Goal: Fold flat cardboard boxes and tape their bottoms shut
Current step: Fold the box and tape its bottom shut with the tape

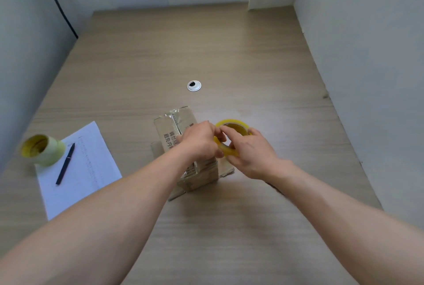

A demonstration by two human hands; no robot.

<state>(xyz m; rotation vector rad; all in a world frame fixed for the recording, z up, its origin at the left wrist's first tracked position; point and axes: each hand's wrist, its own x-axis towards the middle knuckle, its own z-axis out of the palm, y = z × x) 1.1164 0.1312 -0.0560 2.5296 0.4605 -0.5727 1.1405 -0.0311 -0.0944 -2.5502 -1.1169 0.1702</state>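
A small brown cardboard box [176, 124] with printed characters stands on the wooden desk [206, 43], shiny clear tape running over its top face. Right beside it, a yellow tape roll [234, 125] is held just above the box's right edge. My right hand [250, 154] grips the roll from the near side. My left hand [199, 141] lies over the box top with its fingers curled onto the roll's rim, pinching at the tape there. The hands hide the near part of the box top.
A second, thicker yellow-cored tape roll [42, 149] lies at the left on a white sheet of paper [91, 170] with a black pen [65, 163]. A round cable grommet [194, 85] sits mid-desk. Partition walls close in the left, right and back.
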